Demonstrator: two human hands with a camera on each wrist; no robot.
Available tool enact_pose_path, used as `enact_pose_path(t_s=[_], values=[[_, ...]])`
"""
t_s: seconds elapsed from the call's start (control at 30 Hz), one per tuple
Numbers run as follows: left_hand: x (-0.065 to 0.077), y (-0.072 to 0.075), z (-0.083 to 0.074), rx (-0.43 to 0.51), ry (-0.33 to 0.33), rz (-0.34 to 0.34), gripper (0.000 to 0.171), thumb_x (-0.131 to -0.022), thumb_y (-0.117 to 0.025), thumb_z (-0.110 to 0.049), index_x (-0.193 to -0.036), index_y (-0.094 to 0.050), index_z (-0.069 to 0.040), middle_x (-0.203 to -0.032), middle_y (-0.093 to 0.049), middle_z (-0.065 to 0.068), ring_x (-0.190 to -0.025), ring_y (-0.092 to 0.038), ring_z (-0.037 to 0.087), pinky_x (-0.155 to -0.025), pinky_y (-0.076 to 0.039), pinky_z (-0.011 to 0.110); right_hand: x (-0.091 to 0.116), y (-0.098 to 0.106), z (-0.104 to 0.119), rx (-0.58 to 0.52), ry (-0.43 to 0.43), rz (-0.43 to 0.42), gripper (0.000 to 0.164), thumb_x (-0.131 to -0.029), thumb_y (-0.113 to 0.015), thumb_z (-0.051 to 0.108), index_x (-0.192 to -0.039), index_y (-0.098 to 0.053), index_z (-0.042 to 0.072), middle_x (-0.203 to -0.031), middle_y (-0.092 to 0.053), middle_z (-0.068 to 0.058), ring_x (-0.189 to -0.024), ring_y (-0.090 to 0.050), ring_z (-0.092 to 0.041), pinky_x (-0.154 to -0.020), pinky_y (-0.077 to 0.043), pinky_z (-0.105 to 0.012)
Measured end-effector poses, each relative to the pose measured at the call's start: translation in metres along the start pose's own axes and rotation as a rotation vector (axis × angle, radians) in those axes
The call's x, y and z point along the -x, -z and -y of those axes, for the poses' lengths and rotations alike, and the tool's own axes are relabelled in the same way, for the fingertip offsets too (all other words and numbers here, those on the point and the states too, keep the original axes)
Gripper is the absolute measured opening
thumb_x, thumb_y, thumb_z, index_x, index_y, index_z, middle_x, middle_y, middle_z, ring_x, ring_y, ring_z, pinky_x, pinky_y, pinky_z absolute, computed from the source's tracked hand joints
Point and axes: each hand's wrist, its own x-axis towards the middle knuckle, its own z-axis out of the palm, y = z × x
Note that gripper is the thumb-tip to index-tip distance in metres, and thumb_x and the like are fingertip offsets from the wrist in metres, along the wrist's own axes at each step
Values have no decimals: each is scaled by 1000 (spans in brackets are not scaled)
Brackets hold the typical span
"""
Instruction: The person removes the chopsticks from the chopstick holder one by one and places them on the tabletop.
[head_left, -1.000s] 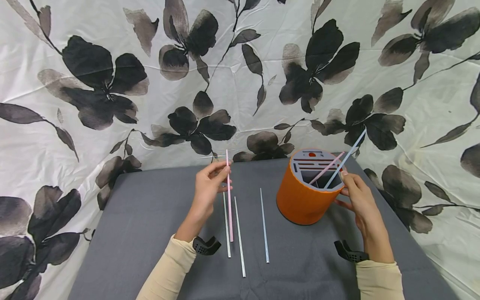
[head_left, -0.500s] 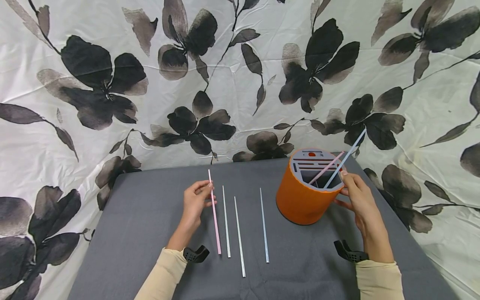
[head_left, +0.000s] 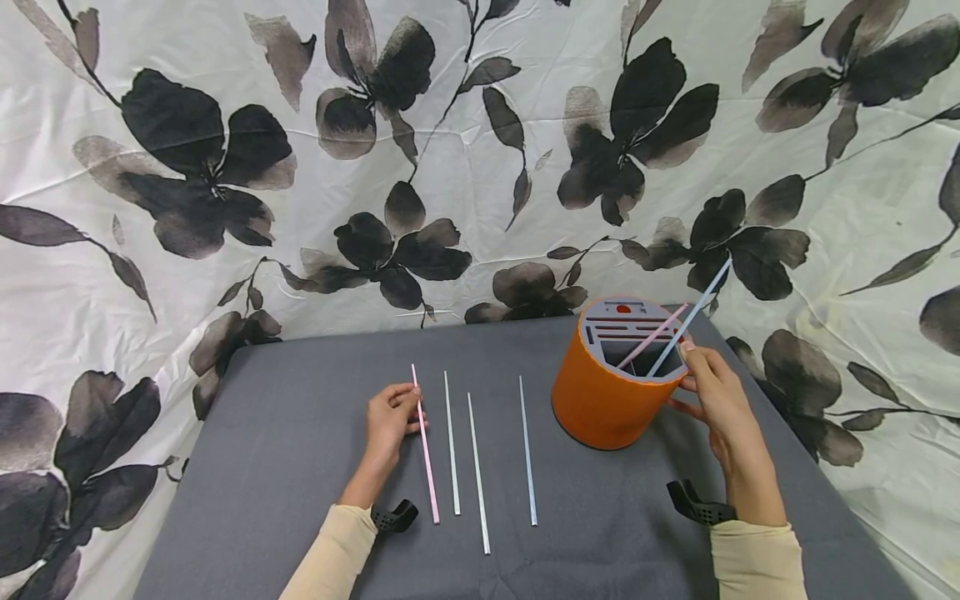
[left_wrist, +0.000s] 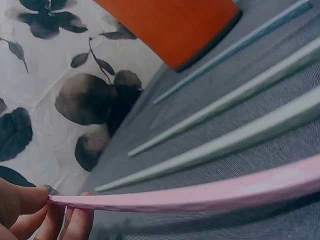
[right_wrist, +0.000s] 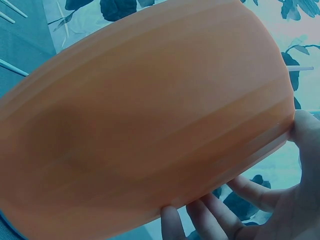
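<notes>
My left hand (head_left: 392, 418) pinches a pink chopstick (head_left: 427, 467) near its thin far end. That chopstick lies low over the grey cloth, left of two pale green chopsticks (head_left: 452, 446). In the left wrist view, thumb and fingertips meet at the tip of the pink stick (left_wrist: 210, 197). My right hand (head_left: 720, 400) grips an orange utensil holder (head_left: 611, 408), thumb at the rim and fingers along its right side. From its open compartment lean a blue chopstick (head_left: 708, 292) and a second pink chopstick (head_left: 654, 336). The right wrist view shows mostly the holder's orange wall (right_wrist: 150, 115).
Another blue chopstick (head_left: 528, 454) lies on the grey-covered table (head_left: 300, 433) between the green pair and the holder. A floral white cloth (head_left: 480, 167) hangs behind the table's back edge.
My left hand has moved left and toward me with the pink chopstick, bringing it from over the green ones to their left and lower. The right hand and holder have stayed in place.
</notes>
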Motion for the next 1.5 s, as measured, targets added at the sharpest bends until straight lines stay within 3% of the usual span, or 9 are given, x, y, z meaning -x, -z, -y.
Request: enact_pose_path(t_s=[0.2, 0.37, 0.83, 1.03, 1.27, 1.5], values=[[-2, -2, 12, -87, -16, -39, 26, -100, -70, -10, -119, -69, 8, -97, -76, 22, -56, -62, 7, -49, -59, 23, 1, -1, 1, 7, 7, -2, 60, -99, -47, 73, -136, -51, 25, -128, -48, 2, -101, -58, -7, -77, -65, -27], [-3, -4, 17, -190, -61, -70, 21, -99, -72, -11, -114, -73, 4, -91, -77, 18, -52, -59, 6, -44, -54, 22, 2, -1, 0, 12, 3, -7, 64, -99, -47, 73, -138, -50, 24, -130, -47, 1, -102, -57, -8, -78, -65, -28], [-7, -6, 20, -458, -148, -113, 18, -98, -73, -18, -109, -75, -4, -91, -79, 15, -43, -60, 4, -42, -57, 30, 2, -1, 2, 12, 18, -8, 59, -100, -47, 71, -137, -51, 24, -126, -48, 3, -103, -56, -10, -78, -65, -28], [-8, -5, 22, -583, -229, -137, 16, -98, -74, -19, -106, -76, -6, -84, -78, 9, -41, -58, 2, -40, -54, 28, 3, -1, 2, 8, 15, -8, 57, -100, -47, 71, -133, -51, 26, -125, -48, 5, -101, -57, -8, -78, -65, -28], [-8, -7, 22, -797, -356, -182, 13, -93, -76, -13, -104, -79, -8, -79, -78, 1, -52, -63, 10, -61, -57, 40, 3, 0, 3, 3, 10, -5, 55, -99, -48, 72, -130, -52, 28, -123, -49, 6, -100, -58, -6, -77, -65, -28], [-8, -8, 24, -855, -385, -182, 15, -91, -79, -15, -105, -79, -8, -79, -76, 1, -71, -71, 25, -66, -56, 48, 3, -1, 2, 10, 11, -10, 55, -100, -47, 72, -131, -52, 27, -125, -49, 4, -100, -57, -6, -78, -65, -28]])
